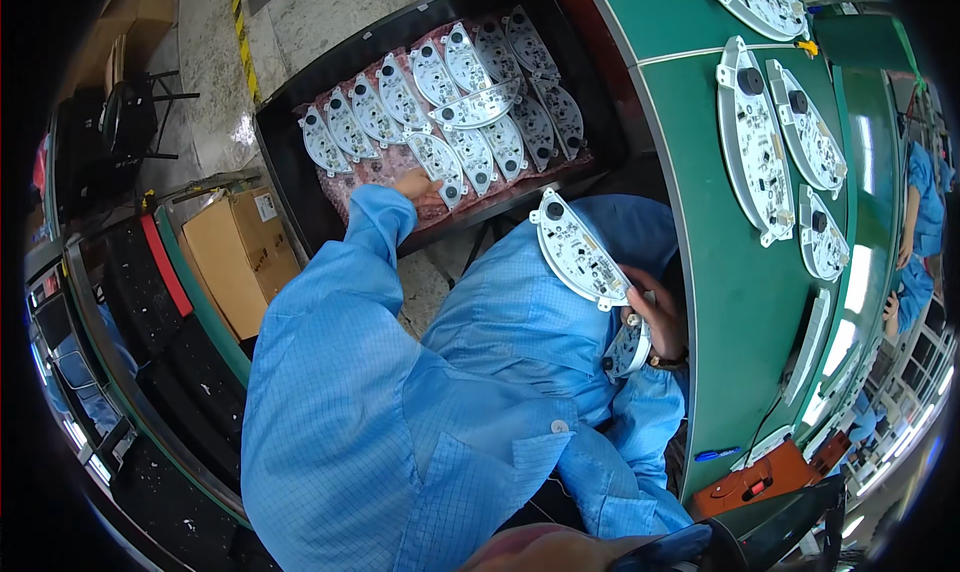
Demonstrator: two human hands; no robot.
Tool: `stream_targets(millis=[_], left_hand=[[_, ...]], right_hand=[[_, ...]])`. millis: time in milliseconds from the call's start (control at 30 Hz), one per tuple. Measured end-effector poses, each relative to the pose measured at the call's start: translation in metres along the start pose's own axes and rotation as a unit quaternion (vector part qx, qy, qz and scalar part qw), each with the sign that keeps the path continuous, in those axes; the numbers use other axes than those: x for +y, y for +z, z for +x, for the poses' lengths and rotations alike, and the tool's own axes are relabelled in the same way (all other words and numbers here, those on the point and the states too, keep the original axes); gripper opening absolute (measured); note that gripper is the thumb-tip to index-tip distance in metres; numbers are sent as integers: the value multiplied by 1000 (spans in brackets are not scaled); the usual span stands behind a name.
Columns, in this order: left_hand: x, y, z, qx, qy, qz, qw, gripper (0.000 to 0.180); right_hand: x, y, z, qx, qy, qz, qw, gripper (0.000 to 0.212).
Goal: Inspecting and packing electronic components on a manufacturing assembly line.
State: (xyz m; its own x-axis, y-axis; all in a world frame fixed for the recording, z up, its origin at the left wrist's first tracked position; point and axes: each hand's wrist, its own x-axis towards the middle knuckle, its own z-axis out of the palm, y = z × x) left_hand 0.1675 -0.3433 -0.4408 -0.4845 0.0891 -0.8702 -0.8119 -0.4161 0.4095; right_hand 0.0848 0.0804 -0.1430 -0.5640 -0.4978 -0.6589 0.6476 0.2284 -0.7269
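My left hand (pixel 415 186) reaches to the near edge of a black tray (pixel 290 162). Its fingers close on the lower edge of a white half-moon circuit board (pixel 437 168), one of several lying there in rows on pink bubble wrap (pixel 372 177). Over my lap, my right hand (pixel 655 314) grips the end of a similar circuit board (pixel 583 258), which carries a round black part at its far end. A second half-moon board (pixel 627 349) shows below that hand, near the wrist, partly hidden; its hold is hard to make out.
The green workbench (pixel 700 342) at my right bears several more half-moon boards (pixel 757 152), a blue pen (pixel 716 454) and a brown leather case (pixel 758 480). Cardboard boxes (pixel 235 257) stand at the left. Other people in blue (pixel 922 187) sit beyond the bench.
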Motion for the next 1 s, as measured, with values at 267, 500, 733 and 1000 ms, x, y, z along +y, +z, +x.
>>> stream_targets(millis=[267,500,733,1000], left_hand=[[11,2,-2,-3,-43,44,998,32],[-4,-20,-14,37,-4,24,999,31],[1,1,-6,13,-15,-1,1000,32],[17,15,-13,54,-28,62,996,30]], right_hand=[[-5,11,5,11,9,-1,1000,36],[1,8,5,13,-5,-3,1000,37],[3,10,4,22,0,-26,999,37],[-5,17,7,33,14,-38,999,35]])
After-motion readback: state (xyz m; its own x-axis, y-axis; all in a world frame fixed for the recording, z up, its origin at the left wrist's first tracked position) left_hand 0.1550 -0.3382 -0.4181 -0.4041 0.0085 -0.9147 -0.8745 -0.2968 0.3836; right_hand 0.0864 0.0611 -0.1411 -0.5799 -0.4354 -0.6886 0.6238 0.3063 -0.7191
